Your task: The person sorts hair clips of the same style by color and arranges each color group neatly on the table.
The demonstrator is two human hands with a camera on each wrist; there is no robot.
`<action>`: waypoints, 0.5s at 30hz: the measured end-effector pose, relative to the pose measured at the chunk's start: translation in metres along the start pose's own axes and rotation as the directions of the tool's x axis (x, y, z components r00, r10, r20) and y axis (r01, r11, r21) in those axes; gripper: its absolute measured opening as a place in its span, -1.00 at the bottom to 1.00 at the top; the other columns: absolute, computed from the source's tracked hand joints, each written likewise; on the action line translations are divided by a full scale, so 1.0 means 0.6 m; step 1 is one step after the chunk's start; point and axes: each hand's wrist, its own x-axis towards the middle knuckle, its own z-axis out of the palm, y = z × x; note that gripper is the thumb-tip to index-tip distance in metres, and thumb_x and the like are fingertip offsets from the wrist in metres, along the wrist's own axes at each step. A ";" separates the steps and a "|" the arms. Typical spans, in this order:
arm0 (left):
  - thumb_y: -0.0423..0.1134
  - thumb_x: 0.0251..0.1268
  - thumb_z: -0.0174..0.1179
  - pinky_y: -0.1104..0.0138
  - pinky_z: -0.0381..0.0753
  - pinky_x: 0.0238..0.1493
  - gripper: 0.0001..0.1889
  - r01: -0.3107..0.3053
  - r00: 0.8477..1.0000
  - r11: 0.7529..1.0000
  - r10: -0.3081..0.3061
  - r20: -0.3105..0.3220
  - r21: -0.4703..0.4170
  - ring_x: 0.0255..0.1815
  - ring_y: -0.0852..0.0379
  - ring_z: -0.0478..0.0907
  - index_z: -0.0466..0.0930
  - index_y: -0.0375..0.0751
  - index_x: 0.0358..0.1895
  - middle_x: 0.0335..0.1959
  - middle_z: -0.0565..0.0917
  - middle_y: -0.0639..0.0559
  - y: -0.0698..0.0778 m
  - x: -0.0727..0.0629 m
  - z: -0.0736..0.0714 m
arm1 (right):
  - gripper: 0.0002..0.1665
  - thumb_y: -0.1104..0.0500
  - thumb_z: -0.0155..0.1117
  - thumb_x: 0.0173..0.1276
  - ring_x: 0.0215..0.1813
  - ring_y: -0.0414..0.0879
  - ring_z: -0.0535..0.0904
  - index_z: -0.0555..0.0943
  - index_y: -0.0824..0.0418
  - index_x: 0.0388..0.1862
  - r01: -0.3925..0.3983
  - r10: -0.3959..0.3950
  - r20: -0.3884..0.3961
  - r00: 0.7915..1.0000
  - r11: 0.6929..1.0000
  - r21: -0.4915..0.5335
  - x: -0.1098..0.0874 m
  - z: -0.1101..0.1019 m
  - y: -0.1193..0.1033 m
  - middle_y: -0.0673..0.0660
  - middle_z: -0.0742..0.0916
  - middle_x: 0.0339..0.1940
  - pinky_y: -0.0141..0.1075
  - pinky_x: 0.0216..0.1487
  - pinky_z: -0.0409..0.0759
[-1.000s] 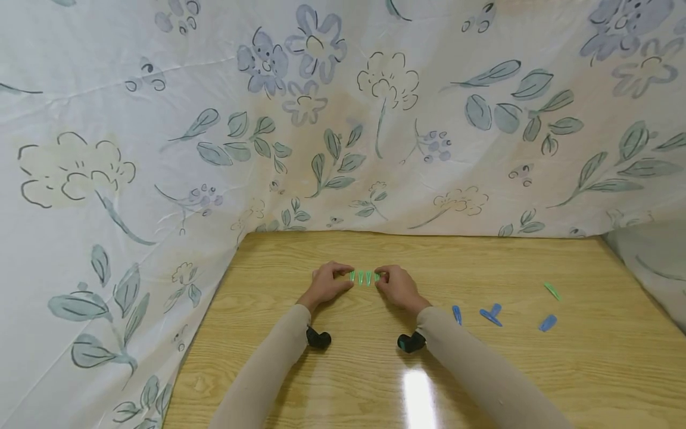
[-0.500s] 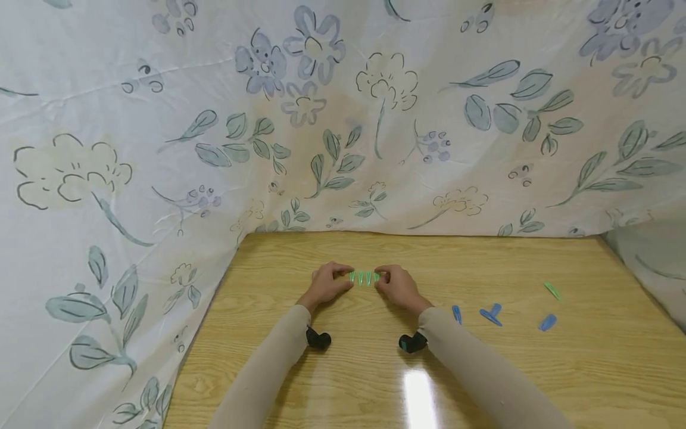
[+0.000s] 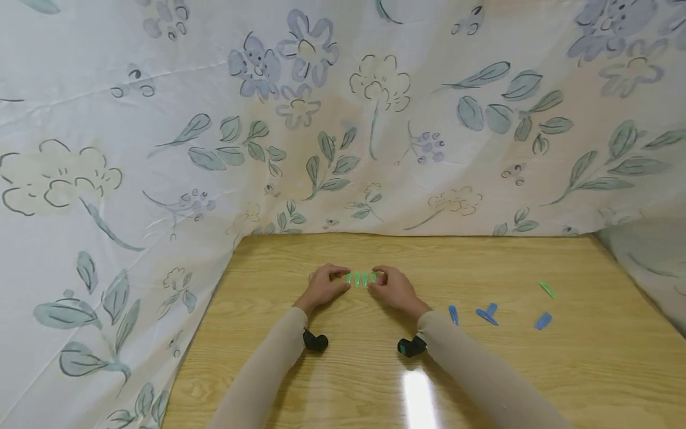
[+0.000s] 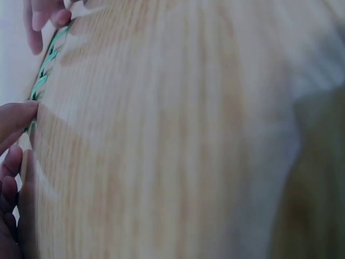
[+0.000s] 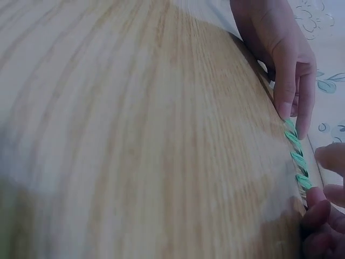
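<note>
Several green snap hair clips (image 3: 357, 280) lie side by side in a short row on the wooden table. At the row's left end my left hand (image 3: 324, 285) pinches the outermost green hair clip (image 3: 348, 278) between thumb and forefinger. My right hand (image 3: 395, 288) is at the other end, beside the last green hair clip (image 3: 373, 277). In the right wrist view its thumb (image 5: 317, 195) touches or nearly touches that clip, while the forefinger (image 5: 330, 157) stands apart from it. Parts of the clips are hidden behind fingers in both wrist views.
To the right on the table (image 3: 343, 381) lie a blue hair clip (image 3: 454, 314), two crossed blue clips (image 3: 488, 314), another blue clip (image 3: 543, 320) and a single green clip (image 3: 547, 289). A flowered cloth (image 3: 321, 149) hangs along the back and left.
My right hand's fingers have loosened from the rightmost green clip, which shows more plainly now. My left hand holds its place at the row. The head view has shifted slightly.
</note>
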 end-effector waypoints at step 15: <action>-0.14 0.28 0.38 -0.13 0.04 0.31 -0.65 -0.003 1.000 1.000 0.003 0.006 0.001 0.05 -0.04 0.57 0.73 -0.01 0.13 -0.03 0.70 -0.04 -0.001 0.000 -0.001 | -0.48 0.16 0.24 0.50 -0.58 -0.24 0.44 0.49 0.32 0.37 0.130 -0.134 0.066 0.989 0.989 0.074 -0.034 -0.058 0.013 0.21 0.69 -0.10 -0.40 -0.55 0.41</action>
